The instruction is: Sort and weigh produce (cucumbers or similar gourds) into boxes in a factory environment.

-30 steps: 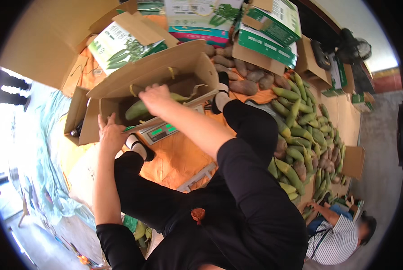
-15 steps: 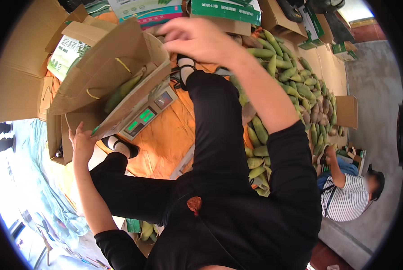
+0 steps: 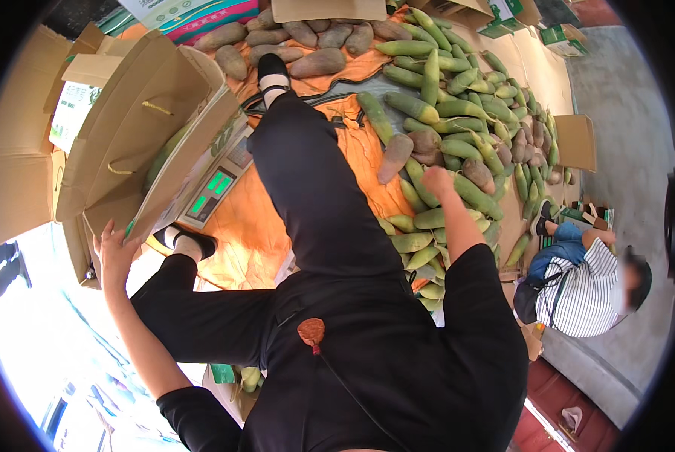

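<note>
My left hand (image 3: 115, 258) is at the near corner of an open cardboard box (image 3: 119, 135), its fingers apart and touching the edge. Inside the box, partly hidden by the front wall, lies a green radish (image 3: 163, 158); yellowish cord handles hang from the wall. The box rests on a scale (image 3: 211, 192) with a lit green display. My right hand (image 3: 438, 182) reaches over a pile of long green radishes (image 3: 458, 124), beside a brownish-pink radish (image 3: 477, 175). Its fingers are mostly hidden, so whether it holds anything is unclear.
Brownish root vegetables (image 3: 319, 63) lie at the far side of the orange sheet (image 3: 258, 218). More cardboard boxes (image 3: 13, 143) stand at the left. A person in a striped shirt (image 3: 582, 297) sits at the right. My legs straddle the sheet.
My right hand has moved from above the box's far end, right and nearer, down to the radish pile. My left hand stays at the box corner. The view has shifted.
</note>
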{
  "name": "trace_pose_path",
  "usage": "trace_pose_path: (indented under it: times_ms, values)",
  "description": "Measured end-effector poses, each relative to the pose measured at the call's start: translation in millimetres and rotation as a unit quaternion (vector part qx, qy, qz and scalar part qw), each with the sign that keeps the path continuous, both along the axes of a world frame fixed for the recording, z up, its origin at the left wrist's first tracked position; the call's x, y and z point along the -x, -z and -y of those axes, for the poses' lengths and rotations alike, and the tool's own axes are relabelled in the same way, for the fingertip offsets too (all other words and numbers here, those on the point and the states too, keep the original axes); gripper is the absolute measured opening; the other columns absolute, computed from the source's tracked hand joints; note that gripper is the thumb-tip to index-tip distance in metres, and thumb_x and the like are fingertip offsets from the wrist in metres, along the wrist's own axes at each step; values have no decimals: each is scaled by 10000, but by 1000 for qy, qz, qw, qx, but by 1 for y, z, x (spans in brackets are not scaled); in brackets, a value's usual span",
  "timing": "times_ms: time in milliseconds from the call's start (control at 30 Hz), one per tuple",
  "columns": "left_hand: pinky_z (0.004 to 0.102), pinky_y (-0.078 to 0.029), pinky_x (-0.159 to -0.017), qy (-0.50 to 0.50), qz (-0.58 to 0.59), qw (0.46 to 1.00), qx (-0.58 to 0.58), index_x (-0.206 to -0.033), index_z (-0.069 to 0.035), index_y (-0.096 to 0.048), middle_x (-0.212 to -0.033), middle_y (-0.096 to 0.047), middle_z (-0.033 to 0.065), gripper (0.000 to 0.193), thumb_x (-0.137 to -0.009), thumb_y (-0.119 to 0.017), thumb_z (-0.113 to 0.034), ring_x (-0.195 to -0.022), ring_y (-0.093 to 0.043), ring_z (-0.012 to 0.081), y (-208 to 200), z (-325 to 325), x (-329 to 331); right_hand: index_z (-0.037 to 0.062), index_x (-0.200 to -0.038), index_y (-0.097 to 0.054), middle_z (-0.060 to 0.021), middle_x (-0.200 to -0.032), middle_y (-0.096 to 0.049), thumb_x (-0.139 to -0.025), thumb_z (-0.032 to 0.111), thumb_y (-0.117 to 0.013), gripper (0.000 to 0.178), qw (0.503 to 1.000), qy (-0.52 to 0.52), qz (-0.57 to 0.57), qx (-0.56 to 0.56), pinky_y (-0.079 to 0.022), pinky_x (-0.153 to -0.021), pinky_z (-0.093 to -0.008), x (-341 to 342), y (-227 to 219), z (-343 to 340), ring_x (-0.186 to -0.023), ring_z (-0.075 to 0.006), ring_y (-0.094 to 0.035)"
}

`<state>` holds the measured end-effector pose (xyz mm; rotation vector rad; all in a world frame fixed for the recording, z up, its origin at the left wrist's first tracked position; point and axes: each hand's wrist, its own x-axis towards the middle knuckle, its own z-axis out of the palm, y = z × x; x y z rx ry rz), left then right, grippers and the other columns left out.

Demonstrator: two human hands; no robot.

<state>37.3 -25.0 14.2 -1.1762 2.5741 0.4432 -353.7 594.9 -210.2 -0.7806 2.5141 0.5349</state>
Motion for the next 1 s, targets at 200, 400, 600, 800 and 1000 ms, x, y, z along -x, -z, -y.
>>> trace_pose_path:
  times_ms: [200,400,600,800,1000]
  values:
    - [448,-64,-1146,-32,19,999,-6,-962,-17,-687,-1372,-420,214,330,-741,-683,-262,-1332,-302,331,-6,1,-8,83,-792,-688,-86,-722,-663,-714,171,-703,119,929,279,77,231,-504,-646,-415,-88,12,-43,-727,-284,-638]
    - [448,-65,-1146,-57,26,998,16,-977,-30,-690,-1344,-456,203,334,-741,-693,-266,-1338,-311,288,-9,5,-31,162,-1136,-594,-101,-1141,-589,-694,226,-752,474,901,346,-253,58,-444,-922,-412,-77,-97,19,-1165,-309,-487]
    - [464,-74,-1144,-62,26,997,27,-965,-64,-703,-1270,-514,227,294,-738,-692,-251,-1317,-343,312,-28,-4,-15,61,-1267,-478,-131,-1215,-564,-698,229,-787,669,647,675,-256,245,-475,-906,-423,-69,-68,-53,-1064,-312,-574]
    - [505,-88,-1133,-19,-4,1000,21,-874,-81,-725,-1078,-620,196,228,-688,-726,-214,-1299,-367,302,-16,0,-22,-22,-1213,-490,-124,-1154,-569,-702,94,-765,592,473,714,-124,501,-477,-870,-425,-78,18,-113,-984,-275,-579]
    - [504,-87,-1133,-33,-9,999,15,-859,-100,-736,-1162,-573,235,237,-653,-753,-217,-1300,-366,315,-17,-4,-21,-130,-1078,-527,-174,-1049,-608,-644,78,-775,542,536,685,-195,453,-512,-774,-372,-85,-18,-79,-889,-246,-611]
